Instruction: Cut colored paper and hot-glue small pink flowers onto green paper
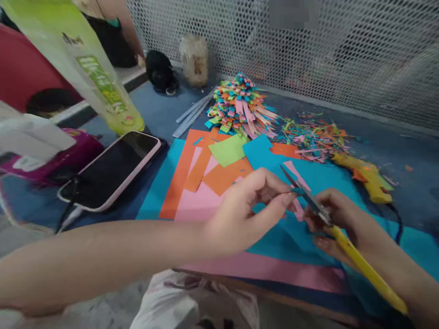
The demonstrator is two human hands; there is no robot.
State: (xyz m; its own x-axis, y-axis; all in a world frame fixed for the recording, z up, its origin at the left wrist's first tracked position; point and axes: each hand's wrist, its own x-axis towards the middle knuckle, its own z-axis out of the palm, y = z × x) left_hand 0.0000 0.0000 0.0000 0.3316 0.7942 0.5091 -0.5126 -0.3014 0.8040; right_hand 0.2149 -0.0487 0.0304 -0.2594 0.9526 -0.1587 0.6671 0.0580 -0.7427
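My right hand [338,219] is closed around a pair of scissors [320,210]; their yellow handle runs back along my palm, and the blades point up and left. My left hand [252,210] pinches a small dark bluish paper strip [297,192] at the fingertips, right beside the blades. Narrow pink strips [297,176] show behind the blades. Beneath both hands lie blue sheets [308,249], with pink paper [194,205] and orange paper [175,192] to the left. Loose green [228,150], orange [222,178] and blue [259,151] pieces rest on top.
A fringed multicoloured paper cone [240,107] stands at the back, beside a heap of paper shreds [315,137]. A yellow glue gun [368,178] lies right. Left are a phone [115,167], a tall green bottle [99,77] and glue sticks [195,112]. Perforated metal panel [343,59] behind.
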